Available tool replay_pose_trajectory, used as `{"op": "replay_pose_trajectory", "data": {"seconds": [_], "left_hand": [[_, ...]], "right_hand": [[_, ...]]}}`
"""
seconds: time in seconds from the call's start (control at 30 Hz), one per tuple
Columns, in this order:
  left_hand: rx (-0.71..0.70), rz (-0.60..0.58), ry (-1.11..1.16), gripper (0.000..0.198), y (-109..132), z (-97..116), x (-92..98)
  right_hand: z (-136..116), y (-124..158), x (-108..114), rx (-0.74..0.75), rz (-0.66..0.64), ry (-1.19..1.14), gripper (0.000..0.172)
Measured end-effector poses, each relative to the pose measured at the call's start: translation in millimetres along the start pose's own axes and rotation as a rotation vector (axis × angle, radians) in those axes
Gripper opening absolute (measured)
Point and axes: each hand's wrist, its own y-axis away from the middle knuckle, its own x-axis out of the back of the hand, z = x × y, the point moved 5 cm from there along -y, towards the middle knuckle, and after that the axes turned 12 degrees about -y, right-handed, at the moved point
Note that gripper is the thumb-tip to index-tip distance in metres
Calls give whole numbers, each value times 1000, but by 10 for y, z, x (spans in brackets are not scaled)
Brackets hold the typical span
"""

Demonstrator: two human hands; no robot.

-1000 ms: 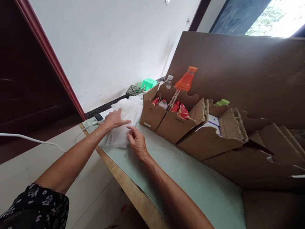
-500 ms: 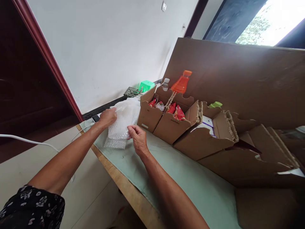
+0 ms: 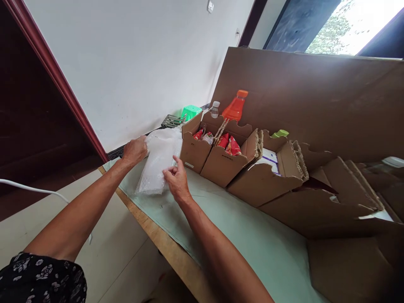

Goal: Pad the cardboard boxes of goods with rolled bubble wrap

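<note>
A small stack of clear bubble wrap bags (image 3: 159, 162) lies at the far left end of the green-covered table. My left hand (image 3: 135, 150) is closed on the upper left corner of the bags, its fingertips partly hidden. At their right edge, my right hand (image 3: 177, 180) pinches the plastic between thumb and curled fingers, while its index finger points forward. The layers overlap, so how many bags there are cannot be made out.
Cardboard bins (image 3: 222, 165) line the table's right side, with red packets (image 3: 232, 146) and white boxes (image 3: 270, 160) inside. Behind them are an orange bottle (image 3: 235, 107) and a small clear bottle (image 3: 215, 110). A green stool (image 3: 191, 112) is by the wall. A white cable (image 3: 34, 190) hangs at left.
The top bag's lower edge has come down over the layer beneath. My left hand has shifted slightly up and left, and my right index finger has straightened. The view has turned slightly.
</note>
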Motion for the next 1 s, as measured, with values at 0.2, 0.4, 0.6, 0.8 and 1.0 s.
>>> {"op": "replay_pose_trajectory", "data": {"seconds": [0.2, 0.4, 0.6, 0.8, 1.0], "left_hand": [[54, 42, -4, 40, -1, -63, 80], [72, 95, -61, 46, 24, -108, 232], [-93, 55, -150, 47, 471, 168, 43], [-312, -84, -273, 54, 1020, 301, 3], [-781, 254, 83, 44, 1958, 1017, 128]], "right_hand": [[-652, -125, 119, 126, -100, -97, 29], [-1561, 184, 533, 278, -136, -270, 14], [-1916, 1328, 1688, 126, -295, -164, 25], [-1644, 2261, 2885, -339, -267, 357, 36], [-1460, 2949, 3249, -594, -256, 532, 44]]}}
